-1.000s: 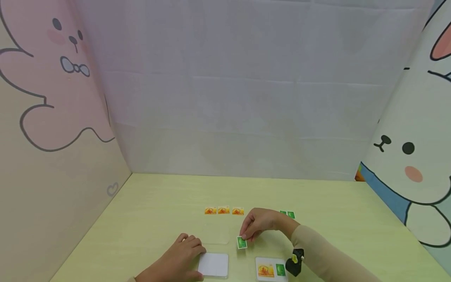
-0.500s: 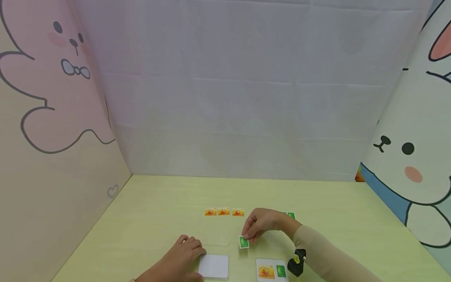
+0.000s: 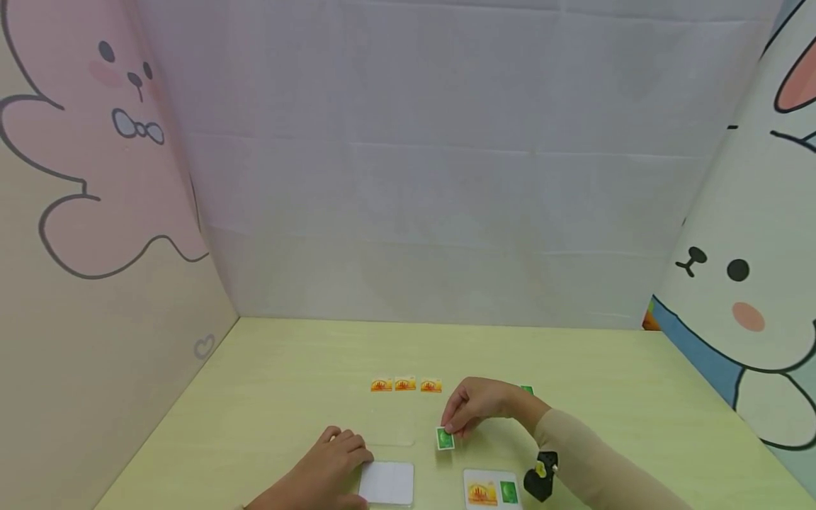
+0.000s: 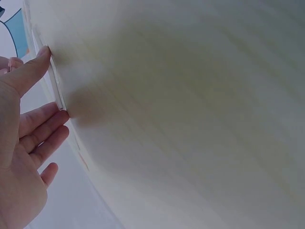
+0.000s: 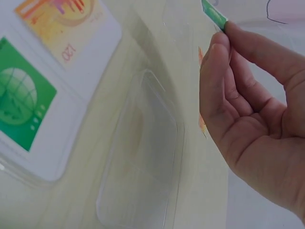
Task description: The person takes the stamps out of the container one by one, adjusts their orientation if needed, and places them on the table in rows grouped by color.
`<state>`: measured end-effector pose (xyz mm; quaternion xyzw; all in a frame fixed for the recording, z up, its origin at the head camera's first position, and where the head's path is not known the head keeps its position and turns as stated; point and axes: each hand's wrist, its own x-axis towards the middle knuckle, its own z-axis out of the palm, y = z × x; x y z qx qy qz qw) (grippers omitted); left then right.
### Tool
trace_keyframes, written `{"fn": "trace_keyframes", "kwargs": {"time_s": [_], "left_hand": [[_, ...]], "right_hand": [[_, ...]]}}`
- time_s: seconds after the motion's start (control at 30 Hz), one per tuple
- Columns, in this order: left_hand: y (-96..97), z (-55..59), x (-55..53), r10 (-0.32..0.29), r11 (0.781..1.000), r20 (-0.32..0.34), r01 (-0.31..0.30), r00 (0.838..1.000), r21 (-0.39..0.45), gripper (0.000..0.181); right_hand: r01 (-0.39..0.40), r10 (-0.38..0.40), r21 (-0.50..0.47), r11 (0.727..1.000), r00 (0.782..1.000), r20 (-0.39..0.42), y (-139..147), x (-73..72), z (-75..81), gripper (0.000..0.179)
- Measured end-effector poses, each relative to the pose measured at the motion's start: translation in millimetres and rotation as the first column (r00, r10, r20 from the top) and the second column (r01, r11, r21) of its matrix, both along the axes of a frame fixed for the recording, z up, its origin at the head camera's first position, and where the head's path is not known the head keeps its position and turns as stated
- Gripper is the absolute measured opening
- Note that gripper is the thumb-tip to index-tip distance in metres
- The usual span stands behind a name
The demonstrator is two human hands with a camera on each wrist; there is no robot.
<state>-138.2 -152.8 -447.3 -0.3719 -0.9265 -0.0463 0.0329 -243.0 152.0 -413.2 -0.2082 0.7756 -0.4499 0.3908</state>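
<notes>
My right hand [image 3: 474,407] pinches a small green stamp [image 3: 445,439] with a white border between thumb and fingertips, held up over the table. In the right wrist view this stamp [image 5: 214,15] appears edge-on at the fingertips. My left hand [image 3: 328,471] holds a flat clear case with a white insert [image 3: 387,483] at its left side, the thumb near one corner and the fingers at the other. A similar case [image 3: 473,500] lies to the right, bearing an orange stamp [image 3: 482,493] and a green stamp [image 3: 508,491].
Three orange stamps [image 3: 405,383] lie in a row farther back. Part of another green stamp [image 3: 527,389] shows behind my right wrist. Clear plastic covers lie on the table, one faint cover [image 3: 390,433] behind the left case and another [image 5: 138,162] in the right wrist view.
My right hand has shifted slightly to the right with the green stamp, covering more of the green stamps behind it. The left hand stays on its case.
</notes>
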Motion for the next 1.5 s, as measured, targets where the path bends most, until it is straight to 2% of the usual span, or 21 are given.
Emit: {"fn": "trace_keyframes", "kwargs": {"time_s": [0.13, 0.5, 0.77, 1.07, 1.3, 1.5], "left_hand": [[1.0, 1.1, 0.2, 0.014, 1.0, 0.027, -0.013, 1.0, -0.007, 0.059], [0.3, -0.9, -0.2, 0.015, 1.0, 0.026, -0.015, 1.0, -0.005, 0.058], [-0.2, -0.5, 0.4, 0.006, 1.0, 0.011, -0.006, 1.0, 0.002, 0.057], [1.8, 0.8, 0.5, 0.034, 0.999, 0.062, -0.033, 0.997, -0.017, 0.059], [0.9, 0.5, 1.0, 0.007, 1.0, 0.003, -0.007, 1.0, -0.02, 0.058], [1.9, 2.4, 1.6, 0.024, 0.999, 0.033, -0.023, 0.999, -0.029, 0.06]], "right_hand": [[-0.025, 0.025, -0.027, 0.999, 1.0, 0.015, 1, -0.5, -0.2, 0.019], [-0.073, 0.074, -0.036, 0.997, 0.997, 0.029, 5, -4.3, -0.9, 0.021], [-0.063, 0.064, -0.028, 0.998, 0.998, 0.023, 9, -6.7, -2.0, 0.022], [-0.028, 0.029, -0.042, 0.999, 0.999, 0.015, 13, -11.4, -4.2, 0.022], [-0.019, 0.02, -0.046, 0.999, 1.0, 0.01, 17, -14.0, -5.1, 0.022], [-0.015, 0.015, -0.049, 0.999, 1.0, 0.003, 21, -16.2, -6.7, 0.02]]}}
